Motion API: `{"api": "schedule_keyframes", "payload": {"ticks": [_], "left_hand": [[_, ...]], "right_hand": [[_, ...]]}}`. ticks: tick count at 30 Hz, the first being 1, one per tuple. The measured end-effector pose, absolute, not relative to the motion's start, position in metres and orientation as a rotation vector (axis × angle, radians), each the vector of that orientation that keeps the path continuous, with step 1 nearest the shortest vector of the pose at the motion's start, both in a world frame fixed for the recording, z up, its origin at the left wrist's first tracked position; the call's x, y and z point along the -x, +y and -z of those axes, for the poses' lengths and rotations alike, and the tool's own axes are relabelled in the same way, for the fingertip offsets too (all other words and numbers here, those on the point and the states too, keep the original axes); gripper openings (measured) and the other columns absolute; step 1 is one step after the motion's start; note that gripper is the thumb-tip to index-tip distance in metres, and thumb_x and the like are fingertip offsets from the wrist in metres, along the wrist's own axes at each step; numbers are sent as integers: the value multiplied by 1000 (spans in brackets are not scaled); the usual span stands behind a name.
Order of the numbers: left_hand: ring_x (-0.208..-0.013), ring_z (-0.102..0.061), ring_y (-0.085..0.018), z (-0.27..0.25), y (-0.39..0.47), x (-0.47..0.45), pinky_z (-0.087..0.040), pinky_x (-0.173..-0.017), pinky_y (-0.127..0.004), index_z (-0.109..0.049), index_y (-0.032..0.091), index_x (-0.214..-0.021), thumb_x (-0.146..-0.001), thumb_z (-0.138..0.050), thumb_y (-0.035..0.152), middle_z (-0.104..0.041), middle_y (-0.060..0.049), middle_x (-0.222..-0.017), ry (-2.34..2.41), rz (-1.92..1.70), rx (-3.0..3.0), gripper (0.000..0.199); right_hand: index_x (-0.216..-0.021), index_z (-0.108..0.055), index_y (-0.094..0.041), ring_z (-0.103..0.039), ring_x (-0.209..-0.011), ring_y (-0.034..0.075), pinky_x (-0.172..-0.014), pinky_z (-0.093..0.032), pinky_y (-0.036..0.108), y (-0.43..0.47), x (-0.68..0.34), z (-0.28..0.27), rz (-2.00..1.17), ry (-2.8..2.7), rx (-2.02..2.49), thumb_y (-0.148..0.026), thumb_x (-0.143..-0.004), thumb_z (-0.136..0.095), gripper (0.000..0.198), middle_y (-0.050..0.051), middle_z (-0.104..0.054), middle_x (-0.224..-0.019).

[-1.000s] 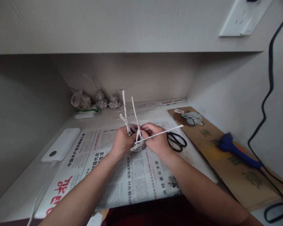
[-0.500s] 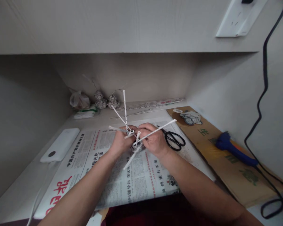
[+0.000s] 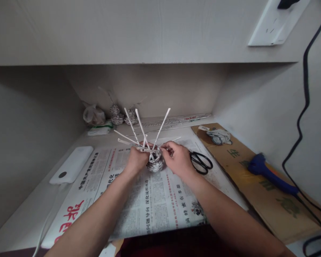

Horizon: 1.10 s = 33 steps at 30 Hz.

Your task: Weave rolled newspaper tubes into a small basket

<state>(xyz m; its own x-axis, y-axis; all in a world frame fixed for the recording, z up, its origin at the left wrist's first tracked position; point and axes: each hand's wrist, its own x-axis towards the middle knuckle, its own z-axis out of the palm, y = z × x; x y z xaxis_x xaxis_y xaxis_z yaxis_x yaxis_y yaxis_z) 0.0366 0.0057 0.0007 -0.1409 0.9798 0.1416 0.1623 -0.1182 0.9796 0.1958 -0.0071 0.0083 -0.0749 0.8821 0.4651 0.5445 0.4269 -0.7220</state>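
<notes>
left hand [image 3: 138,157] gripping woven paper piece [image 3: 155,165], right hand [image 3: 179,157] pinching its other side

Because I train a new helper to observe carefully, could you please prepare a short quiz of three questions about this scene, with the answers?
1. True or false: the blue tool lies on the cardboard.
2. What does the left hand hold?
A) the black-handled scissors
B) a small woven piece with sticks rising from it
C) a white cable
3. Count: how many woven figures stand at the back, beside the plastic bag?

Key: 1 true; 2 B; 3 two.
</notes>
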Motion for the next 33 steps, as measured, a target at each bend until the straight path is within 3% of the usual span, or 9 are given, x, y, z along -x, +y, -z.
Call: {"api": "schedule_keyframes", "payload": {"ticks": [6, 10, 13, 16, 19, 23, 27, 33], "left_hand": [[-66, -65, -17, -6, 1, -40, -50, -62, -25, -72, 15, -74, -62, -70, 19, -72, -4, -71, 1352, -1357, -1408, 13], [-66, -66, -18, -5, 0, -41, -51, -62, -27, -72, 16, -77, -62, -72, 22, -73, -5, -73, 1322, -1344, -1454, 16], [-66, -65, -19, -6, -1, -41, -51, -61, -28, -71, 16, -74, -62, -73, 24, -71, -6, -71, 1327, -1323, -1456, 14], [-63, -63, -18, -9, -2, -41, -50, -61, -28, -68, 17, -68, -62, -74, 24, -69, -5, -68, 1313, -1338, -1490, 12], [-64, -62, -17, -13, -3, -42, -50, -62, -27, -66, 18, -67, -60, -75, 23, -68, -3, -67, 1283, -1369, -1527, 12], [-69, -66, -18, -13, -2, -41, -52, -67, -29, -68, 16, -74, -58, -75, 19, -71, -5, -73, 1291, -1392, -1471, 18], [-73, -69, -21, -6, 4, -39, -54, -68, -30, -72, 14, -84, -60, -73, 20, -74, -8, -80, 1263, -1410, -1359, 25], [-73, -70, -21, -9, 2, -41, -53, -66, -27, -75, 16, -84, -64, -66, 17, -76, -6, -79, 1359, -1340, -1400, 22]], "right_hand": [[-74, -66, -20, -61, -58, 15, -55, -45, 24, 6, -191, 3, -979, -1450, 1272, -45, -79, -61, 26, 1, -69, -68], [-71, -62, -20, -60, -53, 15, -51, -45, 24, 9, -186, 6, -1226, -1230, 1190, -43, -75, -63, 23, -1, -66, -62], [-70, -62, -20, -62, -60, 17, -58, -49, 27, 3, -187, 2, -1045, -1313, 1139, -35, -75, -64, 16, 0, -67, -64], [-72, -66, -22, -63, -78, 20, -75, -50, 32, -5, -190, -6, -594, -1539, 1106, -24, -77, -63, 6, 2, -70, -75], [-75, -69, -24, -61, -92, 22, -87, -46, 35, -10, -192, -12, -332, -1701, 1011, -17, -78, -62, 10, 3, -71, -84], [-83, -70, -23, -63, -88, 21, -84, -47, 33, -10, -192, -11, -370, -1724, 1091, -21, -83, -58, 12, 4, -71, -86], [-93, -67, -23, -64, -82, 20, -76, -48, 30, -10, -192, -10, -500, -1710, 1230, -18, -75, -59, 20, 2, -71, -88], [-77, -64, -22, -61, -61, 14, -61, -45, 24, -11, -191, -10, -519, -1701, 1194, -27, -79, -61, 6, -1, -68, -70]]}}
